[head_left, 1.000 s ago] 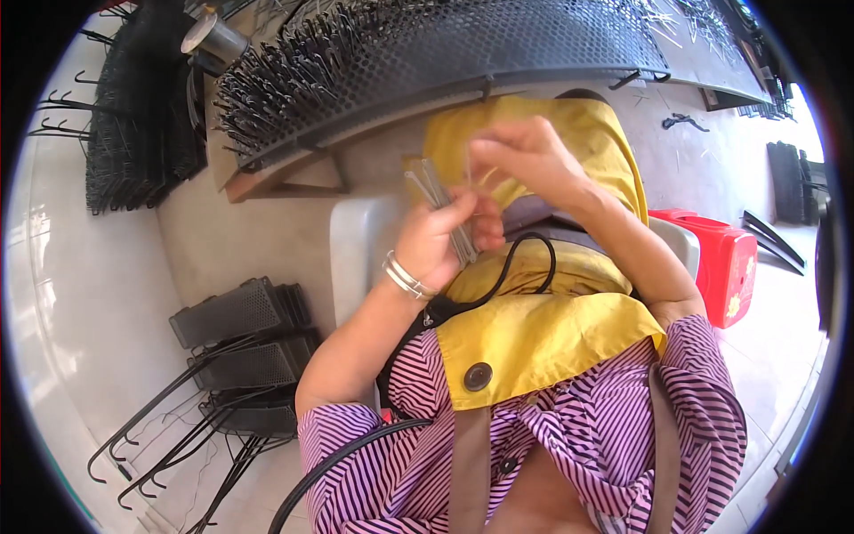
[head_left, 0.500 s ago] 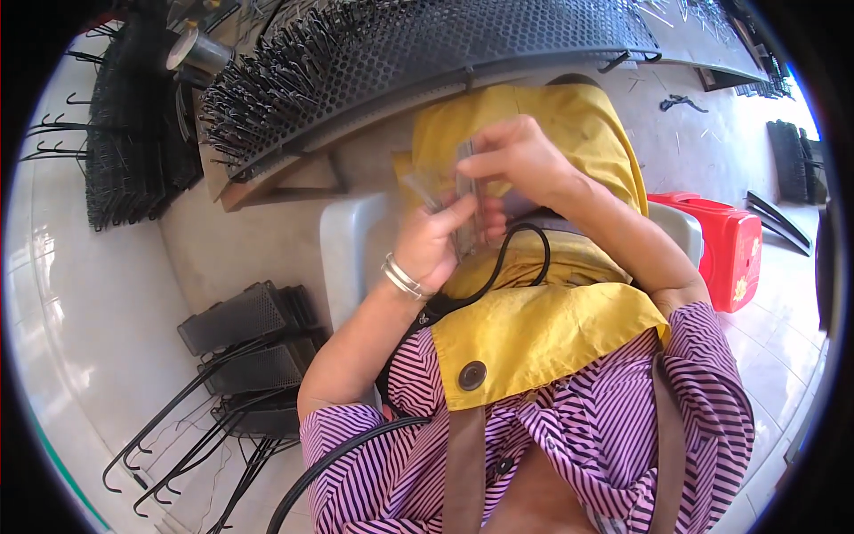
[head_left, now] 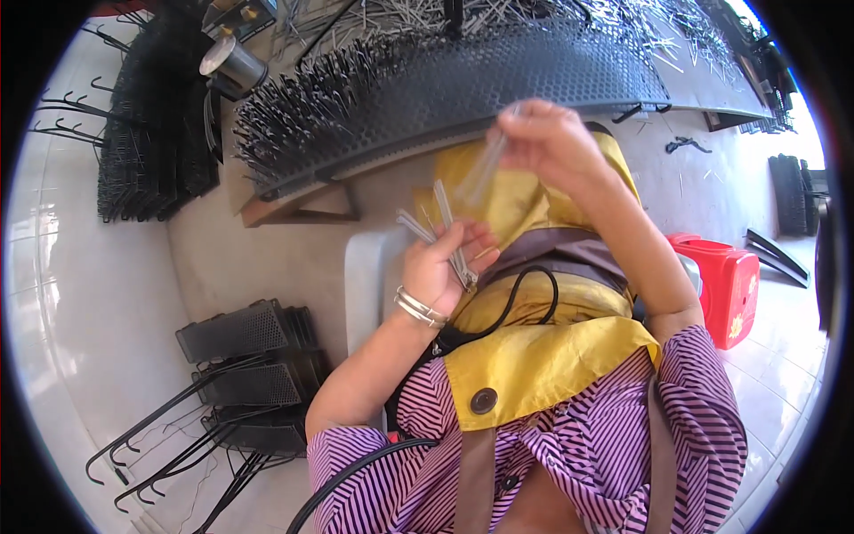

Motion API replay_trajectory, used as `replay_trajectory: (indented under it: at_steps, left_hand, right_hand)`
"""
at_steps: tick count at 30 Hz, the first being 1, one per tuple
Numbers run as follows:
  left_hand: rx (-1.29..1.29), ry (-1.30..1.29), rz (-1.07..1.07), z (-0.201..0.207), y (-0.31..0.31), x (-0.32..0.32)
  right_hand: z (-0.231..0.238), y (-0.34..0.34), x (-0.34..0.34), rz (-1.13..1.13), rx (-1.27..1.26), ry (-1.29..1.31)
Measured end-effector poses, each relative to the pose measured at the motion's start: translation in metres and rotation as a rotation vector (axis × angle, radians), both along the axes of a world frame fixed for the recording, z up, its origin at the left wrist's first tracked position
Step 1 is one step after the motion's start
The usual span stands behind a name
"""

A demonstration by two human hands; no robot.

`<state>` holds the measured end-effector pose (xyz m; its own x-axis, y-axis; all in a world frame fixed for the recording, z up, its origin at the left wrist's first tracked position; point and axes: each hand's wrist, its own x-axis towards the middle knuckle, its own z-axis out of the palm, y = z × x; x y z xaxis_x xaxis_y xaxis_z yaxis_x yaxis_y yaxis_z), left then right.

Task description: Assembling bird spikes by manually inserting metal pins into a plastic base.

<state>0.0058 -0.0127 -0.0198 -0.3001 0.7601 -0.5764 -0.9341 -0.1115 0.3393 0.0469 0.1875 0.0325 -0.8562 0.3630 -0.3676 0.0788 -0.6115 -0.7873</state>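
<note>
Wearing, nearest of all, a yellow apron over a striped shirt. Item: left hand, two pale bangles at the wrist, fingers curled round a slim bundle of grey metal rods, upper ends fanned above the thumb. Item: right hand, raised to the right of the bundle and apart from it, pinching further thin rods; blurred, cannot tell the count. Holding both lots above the lap.

For good handling, probably best to keep the left grip snug but not hard, to part rods at the fanned ends rather than mid-length, to pinch close to one end on the right, and to level the lower ends, so as to avoid crossing or slipping.

Next outward: pale chair, armrest beside the left forearm; red stool, on the floor at right; black perforated racks, stacked at lower left, with long hooked bars. Beyond the knees: wooden worktop, bearing a black perforated panel, dark rods crowded at its left end. Farthest: metal mug, left; loose pale rods, strewn behind the panel.
</note>
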Motion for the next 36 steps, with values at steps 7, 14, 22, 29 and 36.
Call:
replay_trajectory:
  at_steps: [7,14,22,29,36]
  left_hand:
    - [-0.023,-0.076,-0.04,0.0,0.002,0.003]
    - [0.023,-0.123,-0.046,0.0,0.001,0.002]
    - [0.064,-0.147,-0.05,-0.001,0.0,0.001]
    - [0.064,-0.154,-0.061,0.001,0.0,0.001]
    - [0.041,-0.141,-0.066,0.003,0.0,0.001]
  right_hand:
    - [-0.003,0.029,-0.057,-0.354,0.311,0.132]
    - [0.013,0.019,-0.079,-0.403,0.507,0.246]
    - [0.01,0.008,-0.104,-0.399,0.921,0.275]
    - [0.003,0.007,-0.112,-0.356,1.079,0.302]
    - [0.004,0.008,-0.12,-0.247,1.174,0.29]
